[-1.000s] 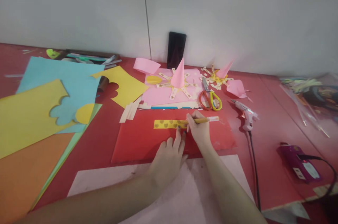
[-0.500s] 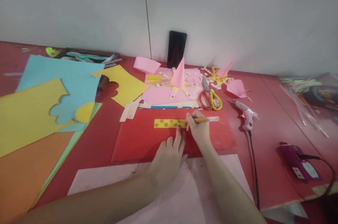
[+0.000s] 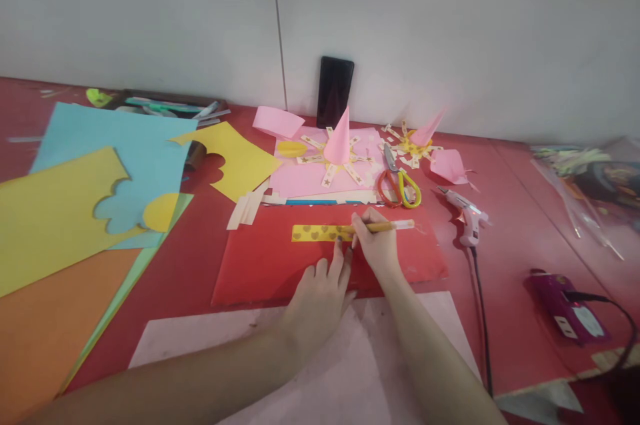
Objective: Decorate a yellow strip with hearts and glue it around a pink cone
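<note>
On the counter [image 3: 505, 258] lay a red paper sheet [image 3: 260, 265]. Our left hand [image 3: 320, 298] pressed it, fingers spread flat, grasping nothing. Our right hand [image 3: 377, 245] pinched a pen [image 3: 395, 226]. At the left hand's twelve o'clock lay the yellow heart strip [image 3: 315, 233], likely light and flimsy, best pinned flat.

The left forearm [image 3: 200, 378] and right forearm [image 3: 430, 358] are bare along all their visible length. The left grip [image 3: 320, 295] and right grip [image 3: 377, 245] are bare hands with slim fingers.
</note>
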Demonstrator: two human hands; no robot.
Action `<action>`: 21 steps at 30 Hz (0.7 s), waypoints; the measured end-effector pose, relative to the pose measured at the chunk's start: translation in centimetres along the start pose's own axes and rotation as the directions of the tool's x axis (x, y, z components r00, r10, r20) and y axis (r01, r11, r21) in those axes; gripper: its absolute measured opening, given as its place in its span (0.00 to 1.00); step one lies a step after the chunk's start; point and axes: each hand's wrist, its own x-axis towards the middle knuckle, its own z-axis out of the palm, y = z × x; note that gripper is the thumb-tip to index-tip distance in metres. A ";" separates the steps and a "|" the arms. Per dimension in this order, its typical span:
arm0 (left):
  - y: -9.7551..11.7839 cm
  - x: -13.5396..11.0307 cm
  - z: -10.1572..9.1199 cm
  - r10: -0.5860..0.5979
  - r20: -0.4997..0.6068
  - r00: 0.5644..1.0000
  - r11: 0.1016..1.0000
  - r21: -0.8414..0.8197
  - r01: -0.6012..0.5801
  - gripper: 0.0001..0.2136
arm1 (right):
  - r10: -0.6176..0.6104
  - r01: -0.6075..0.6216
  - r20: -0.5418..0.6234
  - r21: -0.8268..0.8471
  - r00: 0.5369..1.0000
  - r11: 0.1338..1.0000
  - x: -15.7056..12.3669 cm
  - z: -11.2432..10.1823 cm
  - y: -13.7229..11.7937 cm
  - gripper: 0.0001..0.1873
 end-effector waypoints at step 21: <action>0.1 -0.2 -0.3 -0.008 0.012 1.000 0.996 0.085 0.006 0.24 | 0.063 -0.040 -0.265 0.091 0.962 0.995 0.0 -1.7 0.2 0.16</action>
